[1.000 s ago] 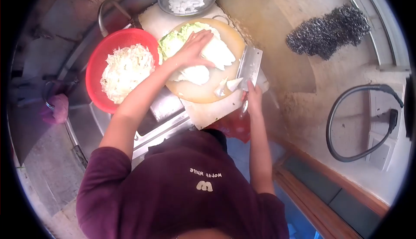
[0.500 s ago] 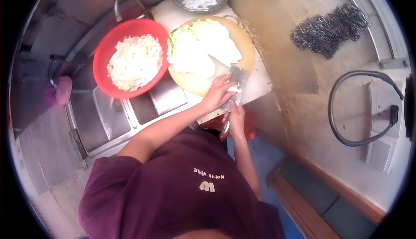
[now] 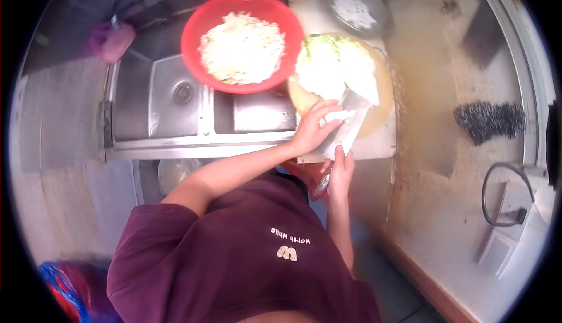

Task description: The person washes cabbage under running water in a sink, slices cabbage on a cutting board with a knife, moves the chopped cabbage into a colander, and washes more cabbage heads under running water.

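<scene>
My right hand (image 3: pixel 341 171) grips a cleaver (image 3: pixel 348 138) near the handle, its broad blade slanting up and away to the right. Over the blade's left side lies my left hand (image 3: pixel 316 128), its fingers and thumb closed around a small white piece (image 3: pixel 339 115) against the metal. What the piece is cannot be made out. Just beyond the blade, halved napa cabbage (image 3: pixel 321 65) rests on a round yellowish chopping board (image 3: pixel 383 86), overexposed in places.
A red basin (image 3: pixel 196 68) of shredded cabbage stands over the steel sink (image 3: pixel 175 100) at left. Behind the board sits a clear bowl (image 3: pixel 377 15) of white pieces. To the right are a dark wiry scourer (image 3: pixel 490 122) and a looped black cable (image 3: pixel 486 197).
The camera view has turned, so the basin, board and bowl appear farther right. Both hands stay at the cleaver, with the white piece still at the left fingers.
</scene>
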Motion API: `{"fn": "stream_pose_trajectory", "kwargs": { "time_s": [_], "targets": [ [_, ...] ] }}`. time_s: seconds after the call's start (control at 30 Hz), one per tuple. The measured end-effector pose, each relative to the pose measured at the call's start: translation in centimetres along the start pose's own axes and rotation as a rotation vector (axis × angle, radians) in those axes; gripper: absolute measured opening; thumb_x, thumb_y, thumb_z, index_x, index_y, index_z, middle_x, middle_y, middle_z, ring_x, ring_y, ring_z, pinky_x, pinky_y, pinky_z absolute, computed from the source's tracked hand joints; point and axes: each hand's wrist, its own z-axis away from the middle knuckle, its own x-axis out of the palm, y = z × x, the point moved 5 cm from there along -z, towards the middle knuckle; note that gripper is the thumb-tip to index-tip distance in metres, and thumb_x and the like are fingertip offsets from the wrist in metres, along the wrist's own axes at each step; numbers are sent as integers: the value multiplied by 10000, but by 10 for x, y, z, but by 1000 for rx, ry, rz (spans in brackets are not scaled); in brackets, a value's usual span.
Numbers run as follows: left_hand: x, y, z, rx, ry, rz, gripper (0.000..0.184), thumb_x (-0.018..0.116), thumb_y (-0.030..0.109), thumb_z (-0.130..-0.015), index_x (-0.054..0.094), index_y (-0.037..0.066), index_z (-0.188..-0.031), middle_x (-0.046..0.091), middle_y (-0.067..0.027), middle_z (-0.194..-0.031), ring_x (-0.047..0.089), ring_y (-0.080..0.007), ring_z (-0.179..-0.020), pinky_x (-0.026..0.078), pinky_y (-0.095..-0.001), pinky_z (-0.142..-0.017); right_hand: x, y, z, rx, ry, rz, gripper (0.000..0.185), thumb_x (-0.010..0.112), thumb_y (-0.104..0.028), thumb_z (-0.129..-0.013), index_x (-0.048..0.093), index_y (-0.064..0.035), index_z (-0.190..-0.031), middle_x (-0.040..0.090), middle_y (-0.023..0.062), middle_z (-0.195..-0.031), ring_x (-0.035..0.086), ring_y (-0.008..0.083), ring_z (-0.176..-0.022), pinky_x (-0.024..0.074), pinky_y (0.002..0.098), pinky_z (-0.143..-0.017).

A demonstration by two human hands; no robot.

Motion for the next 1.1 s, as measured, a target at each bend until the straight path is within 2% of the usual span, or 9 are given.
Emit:
{"fn": "stream_pose_trajectory", "kwargs": {
  "time_s": [0.1, 0.23, 0.47, 0.67, 0.87, 0.93, 1.0, 1.03, 1.1],
  "targets": [
    [-53, -12, 7, -118, 219, 130, 298, 635, 100, -832, 584, -1, -1107, 584, -101, -1110, 555, -160, -1017, 436, -274, -864, 38, -13, 9, 15, -122, 66, 224, 425, -202, -954, 520, 2, -958, 508, 30, -646, 455, 79, -477, 391, 231, -424],
    [-129, -29, 51, -539, 387, 719, 366, 616, 177, -864, 528, 5, -1175, 588, -75, -1050, 588, -112, -896, 481, -228, -720, 97, -19, 27, -54, -309, 150, 217, 433, -209, -955, 530, -15, -962, 517, 21, -638, 454, 79, -462, 372, 212, -424],
    [-258, -35, 199, -632, 582, 988, 368, 554, 222, -898, 473, 13, -1190, 582, -90, -1059, 580, -174, -961, 506, -317, -768, 141, -4, 46, -36, -402, 192, 198, 466, -200, -949, 526, -15, -985, 564, 49, -746, 486, 76, -522, 412, 202, -411],
    [-330, -68, 348, -736, 844, 828, 433, 479, 242, -915, 416, -7, -1264, 578, -120, -1070, 597, -194, -943, 523, -310, -739, 143, -8, 57, -51, -353, 220, 217, 471, -221, -949, 527, -22, -1012, 550, 33, -730, 476, 73, -527, 417, 210, -432],
    [-395, -130, 451, -785, 1280, 800, 372, 459, 261, -928, 483, -11, -1180, 582, -132, -1071, 603, -240, -937, 531, -341, -717, 130, -6, 54, -28, -307, 232, 216, 483, -229, -945, 525, -32, -1024, 529, 22, -681, 476, 75, -514, 414, 210, -429],
    [-414, -115, 465, -1073, 1281, 397, 499, 530, 324, -874, 457, -35, -1212, 546, -163, -1173, 563, -247, -1022, 467, -349, -836, 128, -8, 58, -38, -306, 217, 213, 492, -241, -941, 527, -36, -984, 522, 26, -648, 477, 87, -499, 400, 216, -425],
    [-432, -105, 466, -962, 1311, -74, 588, 557, 363, -856, 436, -45, -1263, 481, -186, -1255, 477, -255, -1130, 363, -341, -960, 119, -13, 58, -70, -269, 202, 212, 497, -250, -940, 529, -41, -955, 519, 26, -631, 478, 92, -494, 385, 218, -421],
    [-447, -126, 478, -962, 1285, -282, 533, 541, 345, -874, 466, -30, -1244, 503, -166, -1247, 502, -234, -1102, 393, -329, -925, 109, -11, 50, -86, -245, 228, 215, 504, -263, -937, 527, -52, -907, 511, 22, -600, 478, 97, -479, 363, 217, -417],
    [-446, -114, 449, -753, 1259, -164, 437, 526, 361, -901, 551, 7, -1156, 583, -77, -1096, 574, -169, -906, 440, -276, -784, 86, -7, 40, -84, -157, 233, 229, 508, -275, -935, 526, -59, -861, 490, 12, -553, 464, 93, -448, 355, 216, -413]
  ]
}}
